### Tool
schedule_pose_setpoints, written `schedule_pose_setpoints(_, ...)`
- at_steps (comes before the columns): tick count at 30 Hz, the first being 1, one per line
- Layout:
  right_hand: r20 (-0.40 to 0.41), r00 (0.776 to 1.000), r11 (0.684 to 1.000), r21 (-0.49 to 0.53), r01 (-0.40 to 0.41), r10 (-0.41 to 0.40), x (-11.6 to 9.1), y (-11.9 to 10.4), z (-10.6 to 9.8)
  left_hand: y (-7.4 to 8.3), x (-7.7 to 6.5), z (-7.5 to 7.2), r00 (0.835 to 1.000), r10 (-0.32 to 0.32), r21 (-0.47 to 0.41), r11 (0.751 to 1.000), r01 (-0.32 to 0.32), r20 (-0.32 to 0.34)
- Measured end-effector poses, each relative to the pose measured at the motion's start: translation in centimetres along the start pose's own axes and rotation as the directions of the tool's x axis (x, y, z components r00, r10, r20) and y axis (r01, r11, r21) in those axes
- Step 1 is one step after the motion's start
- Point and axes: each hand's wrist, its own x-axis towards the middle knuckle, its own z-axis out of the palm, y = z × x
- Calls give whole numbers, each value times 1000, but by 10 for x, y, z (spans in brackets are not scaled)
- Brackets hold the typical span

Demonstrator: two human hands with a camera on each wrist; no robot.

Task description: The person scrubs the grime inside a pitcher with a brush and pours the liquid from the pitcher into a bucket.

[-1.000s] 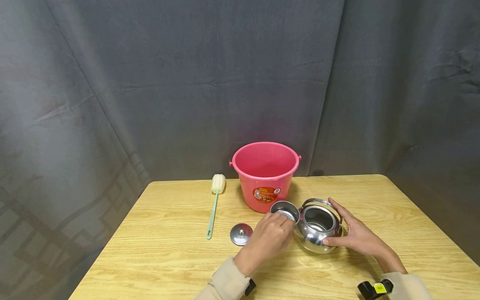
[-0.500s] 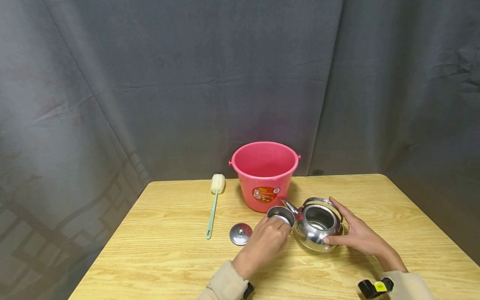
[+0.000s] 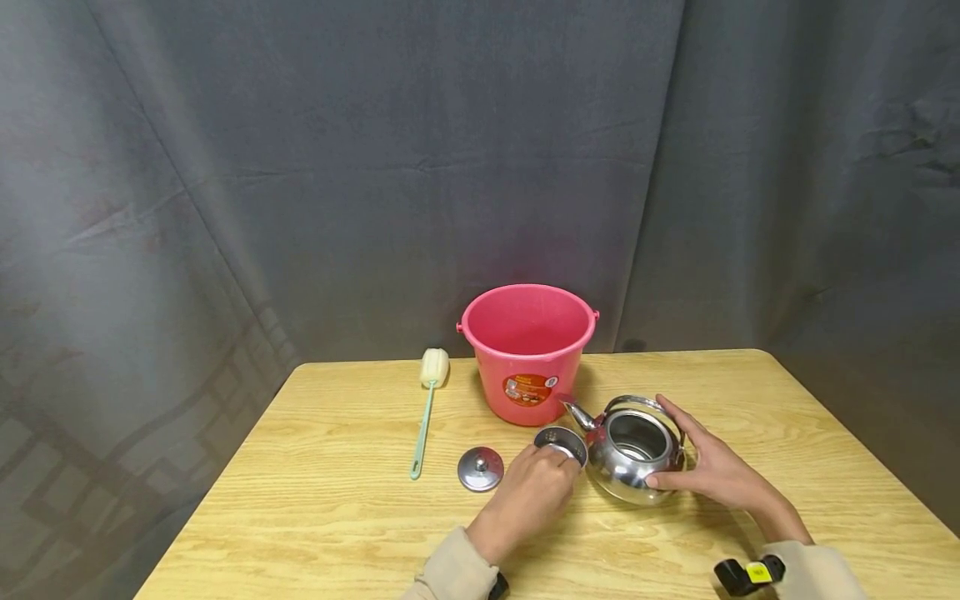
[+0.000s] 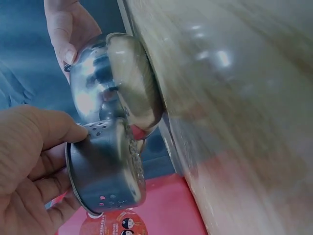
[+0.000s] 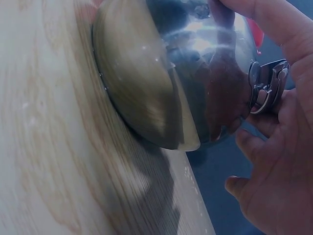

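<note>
A shiny steel teapot [image 3: 626,473] stands upright on the table at right, its top uncovered and its spout pointing left toward the bucket. My right hand [image 3: 716,467] holds it from the right, thumb on the body and fingers behind by the handle [image 5: 266,88]. My left hand [image 3: 534,492] pinches the rim of a steel strainer basket [image 4: 105,166] with small holes in its wall. In the left wrist view the basket is close over the table, beside the teapot. The round, knobbed lid [image 3: 481,468] lies left of the left hand.
A pink bucket [image 3: 525,367] with an orange label stands behind the basket. Left of it, a sponge brush [image 3: 434,368] with a pale green handle lies on the wooden table [image 3: 337,467]. A grey curtain [image 3: 412,167] hangs behind.
My left hand has moved the strainer basket left and toward me, down near the table, uncovering the teapot's spout. The right hand and teapot have barely moved.
</note>
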Motion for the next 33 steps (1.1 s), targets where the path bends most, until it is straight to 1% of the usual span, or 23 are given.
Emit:
schedule_pose_setpoints(3, 1, 1000, 1000, 9, 1, -1, 0, 0, 0, 1, -1, 2, 1000, -11, 4, 1000, 11, 8)
schedule_pose_setpoints(6, 1, 1000, 1000, 18, 6, -6, 0, 0, 0, 1, -2, 3, 999, -37, 10, 999, 37, 26)
schedule_pose_setpoints(13, -3, 1000, 1000, 21, 8, -8, 0, -1, 1, 2, -4, 5, 991, -90, -2, 996, 90, 102)
schedule_pose_setpoints(16, -2, 1000, 1000, 23, 3, -3, 0, 0, 0, 2, -4, 7, 987, -100, -13, 995, 102, 127)
schedule_pose_setpoints(21, 4, 1000, 1000, 20, -7, 7, -1, 0, 0, 3, -5, 8, 983, -111, -12, 993, 114, 144)
schedule_pose_setpoints(27, 4, 1000, 1000, 16, -8, 8, -1, -1, 0, 3, -5, 8, 974, -124, -22, 991, 131, 189)
schedule_pose_setpoints(33, 2, 1000, 1000, 10, -5, 5, -1, -1, 0, 2, -4, 8, 967, -130, -42, 989, 143, 219)
